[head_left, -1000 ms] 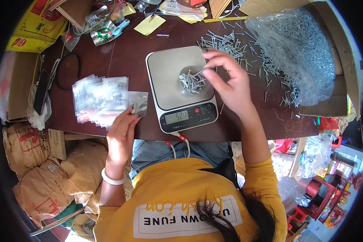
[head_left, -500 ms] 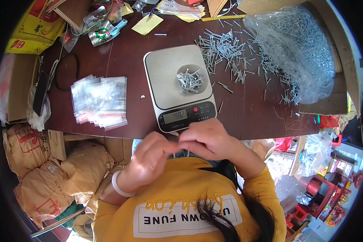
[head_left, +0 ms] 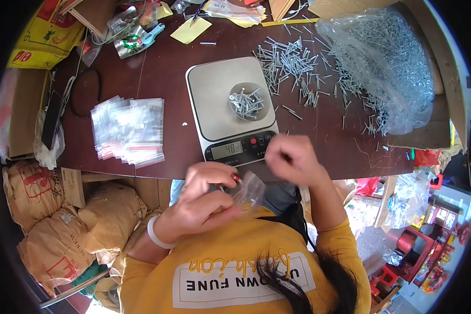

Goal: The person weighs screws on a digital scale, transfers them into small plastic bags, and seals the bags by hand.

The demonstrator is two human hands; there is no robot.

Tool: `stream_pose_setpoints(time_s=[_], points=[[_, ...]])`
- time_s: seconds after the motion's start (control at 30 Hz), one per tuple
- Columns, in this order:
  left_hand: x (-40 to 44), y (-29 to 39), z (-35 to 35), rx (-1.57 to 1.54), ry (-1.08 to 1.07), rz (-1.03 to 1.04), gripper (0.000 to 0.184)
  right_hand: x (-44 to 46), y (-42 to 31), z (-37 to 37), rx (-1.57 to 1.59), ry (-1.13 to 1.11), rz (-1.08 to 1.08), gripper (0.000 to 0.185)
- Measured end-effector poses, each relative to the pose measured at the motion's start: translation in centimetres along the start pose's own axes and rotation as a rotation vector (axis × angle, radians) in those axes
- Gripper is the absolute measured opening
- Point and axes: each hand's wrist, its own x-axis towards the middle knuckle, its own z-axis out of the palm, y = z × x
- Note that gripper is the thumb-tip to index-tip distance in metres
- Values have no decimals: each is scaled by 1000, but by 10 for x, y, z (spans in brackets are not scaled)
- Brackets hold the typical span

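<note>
My left hand (head_left: 206,198) is closed on a small clear zip bag (head_left: 252,189), held just in front of the table edge. Red shows at the bag's top, by the fingers. To its right, my right hand (head_left: 294,159) is curled closed beside the scale's front corner; what its fingers hold, if anything, is hidden. The digital kitchen scale (head_left: 206,94) has a lit display and black buttons. On its plate sits a small clear bowl (head_left: 267,107) with silver screws (head_left: 246,103) in it.
A fanned stack of clear zip bags (head_left: 128,128) lies left of the scale. Loose screws (head_left: 290,60) spread to the right, beside a big plastic bag of screws (head_left: 387,63). A phone (head_left: 52,120) rests at the left edge. Brown paper sacks (head_left: 112,214) stand below.
My hands have moved apart. The right one went up and right towards the scale's corner, while the small zip bag came into clear view in my left hand.
</note>
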Motion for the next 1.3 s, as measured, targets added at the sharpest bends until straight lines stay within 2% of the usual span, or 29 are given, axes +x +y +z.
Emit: stream_pose_setpoints(time_s=[0.07, 0.13, 0.17, 0.27, 0.3, 0.4, 0.43, 0.53, 0.57, 0.67, 0.7, 0.73, 0.8, 0.93, 1.03, 1.13, 1.17, 1.27, 1.3], points=[[1, 2, -10, 74, 21, 18, 30, 4, 15, -8, -129, 241, 97, 4], [-3, -3, -20, 106, -28, 12, 30, 13, 39, -22, -70, 439, 120, 4], [-2, -3, -21, 136, -50, -13, 29, 17, 45, -31, -152, 433, 122, 20], [2, -3, -25, 229, -117, -87, 28, 32, 45, -40, -364, 335, -51, 44], [6, 1, -23, 183, -135, -139, 24, 32, 45, -37, -240, 223, 32, 68], [2, -2, -18, 146, -186, -113, 21, 41, 34, -25, -388, 79, -2, 78], [2, -8, -14, 50, -125, -73, 19, 44, 38, -18, -379, 80, 12, 80], [-6, -7, -14, 69, -140, -191, 18, 50, 44, -8, -522, 62, -45, 80], [-4, -6, -15, 80, -133, -191, 18, 49, 38, -10, -458, 51, -45, 71], [6, -6, -10, 90, -83, -204, 17, 49, 18, -9, 355, 45, 108, 61], [10, -7, -6, 77, -49, -211, 16, 51, 5, -9, 447, 37, 92, 52], [12, -6, -1, 64, -16, -218, 15, 52, -2, -11, 445, -30, 92, 52], [12, -9, 8, 78, 44, -233, 16, 56, -13, -14, 440, -161, 87, 52], [10, -10, 13, 82, 109, -216, 20, 65, -31, -28, 97, -204, -64, 48], [11, -8, 6, 162, -25, -180, 22, 67, -42, -29, -16, -281, -166, 48], [12, -8, 8, 203, -45, -74, 22, 61, -65, -19, -343, -293, -209, 48], [11, -9, 10, 206, -33, -83, 21, 60, -74, -18, -458, -278, -245, 53], [9, -11, 15, 97, 42, -111, 22, 56, -87, -16, -460, -208, -254, 61], [7, -17, 13, 54, -29, -109, 20, 56, -89, -19, -448, -211, -256, 66]])
